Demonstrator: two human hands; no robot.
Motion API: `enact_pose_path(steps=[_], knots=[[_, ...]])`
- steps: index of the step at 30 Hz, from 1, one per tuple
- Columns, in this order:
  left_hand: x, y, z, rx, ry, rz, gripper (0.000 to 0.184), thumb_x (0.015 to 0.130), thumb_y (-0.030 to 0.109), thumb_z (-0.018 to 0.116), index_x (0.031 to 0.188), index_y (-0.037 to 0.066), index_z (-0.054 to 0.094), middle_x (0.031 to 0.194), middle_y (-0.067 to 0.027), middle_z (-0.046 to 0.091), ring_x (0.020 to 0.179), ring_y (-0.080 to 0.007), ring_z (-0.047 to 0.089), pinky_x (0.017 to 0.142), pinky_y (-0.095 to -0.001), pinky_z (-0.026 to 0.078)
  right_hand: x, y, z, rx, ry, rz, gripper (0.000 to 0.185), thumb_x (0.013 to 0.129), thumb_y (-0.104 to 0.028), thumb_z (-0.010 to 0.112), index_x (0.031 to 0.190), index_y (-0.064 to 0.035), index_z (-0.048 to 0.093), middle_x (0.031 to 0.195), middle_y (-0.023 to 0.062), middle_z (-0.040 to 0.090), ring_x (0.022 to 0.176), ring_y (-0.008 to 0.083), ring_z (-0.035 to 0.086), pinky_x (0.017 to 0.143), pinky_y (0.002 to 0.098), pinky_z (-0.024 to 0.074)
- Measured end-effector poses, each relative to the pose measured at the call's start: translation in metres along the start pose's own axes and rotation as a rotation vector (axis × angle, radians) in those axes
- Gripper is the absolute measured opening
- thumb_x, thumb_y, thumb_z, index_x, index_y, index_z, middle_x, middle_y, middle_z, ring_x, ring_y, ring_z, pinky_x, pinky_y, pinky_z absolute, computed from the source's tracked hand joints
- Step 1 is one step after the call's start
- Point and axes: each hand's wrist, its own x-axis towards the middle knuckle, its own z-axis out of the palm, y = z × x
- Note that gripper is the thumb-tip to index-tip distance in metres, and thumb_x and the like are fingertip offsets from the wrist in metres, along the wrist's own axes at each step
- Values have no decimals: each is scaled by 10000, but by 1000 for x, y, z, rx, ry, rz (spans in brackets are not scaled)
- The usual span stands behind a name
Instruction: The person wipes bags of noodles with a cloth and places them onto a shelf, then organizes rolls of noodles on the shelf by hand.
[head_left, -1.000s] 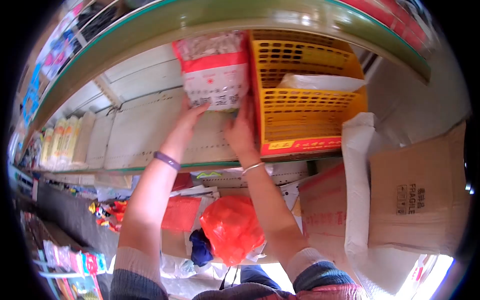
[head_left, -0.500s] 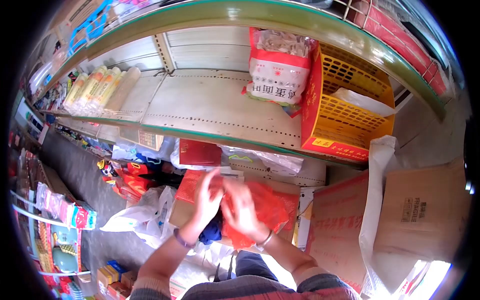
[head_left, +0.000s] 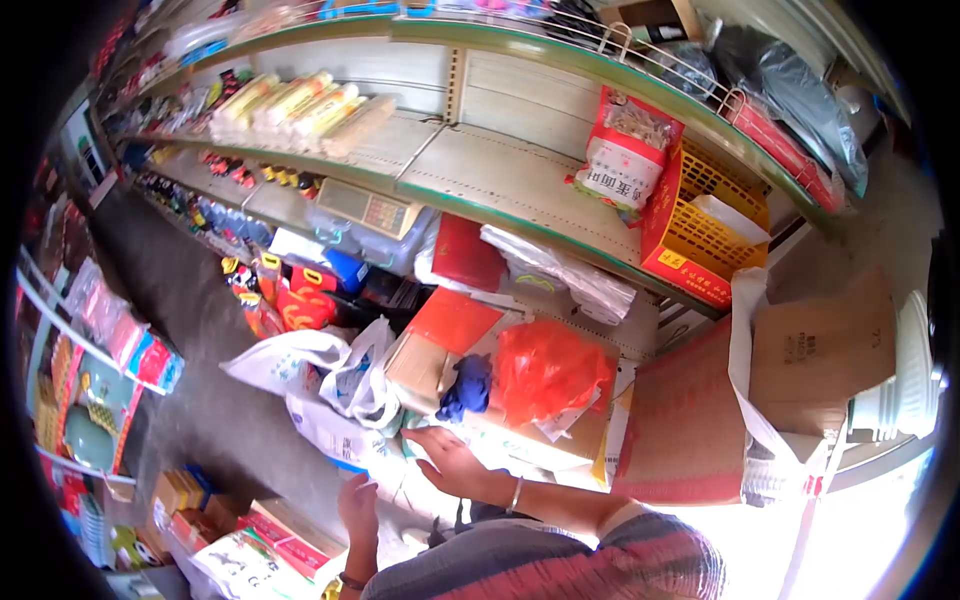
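My right hand is in front of my body with its fingers apart and nothing in them, just below the dark blue cloth. Lower and to the left, my left hand is raised with nothing visible in it; its fingers are blurred and partly bent. An orange-red plastic bag lies on a cardboard box beside the blue cloth. White plastic bags stand left of that box. On the shelf, a red and white food packet leans beside a yellow basket.
A shelf runs across the view, with long yellow-and-white packs at its left. Below it sits a scale. Large cardboard boxes stand at the right. Goods and boxes occupy the lower left.
Both hands left the packet on the shelf, came together over the orange-red bag, then moved down and apart. The view has swung left, and the packet stays on the shelf.
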Motion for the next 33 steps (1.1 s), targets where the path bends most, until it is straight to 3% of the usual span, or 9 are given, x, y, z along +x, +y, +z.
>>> enact_pose_path(steps=[6,11,13,17,22,23,26,33], knots=[[-61,-8,-76,-151,140,-63,313,784,38,547,1088,-34,522,1012,-121,581,834,-196,620,685,-270,486,6,-80,75,58,-77,-262,534,760,-32,573,1267,-36,407,1121,170,498,1052,334,475,908,411,385],[-86,-24,-123,-209,267,-63,340,784,100,589,1096,-23,530,1004,-109,587,827,-185,612,668,-264,478,4,-108,111,134,-133,-358,540,723,6,563,1245,-39,434,1115,169,519,1037,340,494,898,413,391],[-89,-31,-133,-185,295,-62,300,778,79,616,1063,3,563,959,-86,597,783,-140,583,669,-247,468,5,-109,117,127,-150,-366,551,702,-5,602,1233,-38,459,1147,177,507,1046,347,483,906,431,373],[-94,-34,-122,-79,450,35,229,793,62,622,1013,4,598,870,-67,617,754,-129,580,672,-246,473,20,-95,124,158,-220,-478,446,741,-29,564,1178,7,482,1123,201,523,1046,366,488,904,418,381],[-106,-8,-101,-9,585,-150,253,788,91,612,1027,9,603,932,-101,636,816,-172,622,732,-291,501,43,-105,126,195,-391,-570,408,770,-12,554,1169,25,477,1100,188,540,1020,349,507,881,404,400],[-114,11,-98,29,659,-150,237,781,138,574,990,49,638,896,-112,650,756,-225,637,699,-335,503,42,-103,131,228,-436,-569,417,764,-5,553,1173,26,474,1103,186,542,1023,344,511,887,401,401],[-129,15,-92,46,763,-173,237,784,149,565,991,61,637,901,-104,652,776,-220,641,707,-341,505,43,-95,143,280,-591,-591,461,759,22,523,1215,20,451,1133,174,552,1053,292,530,903,369,412],[-201,5,-115,-15,1167,-311,316,759,110,602,1071,62,605,925,-86,656,788,-191,647,727,-303,510,37,-124,201,413,-885,-810,436,782,-2,544,1208,14,454,1109,170,560,1030,299,540,883,363,429]])
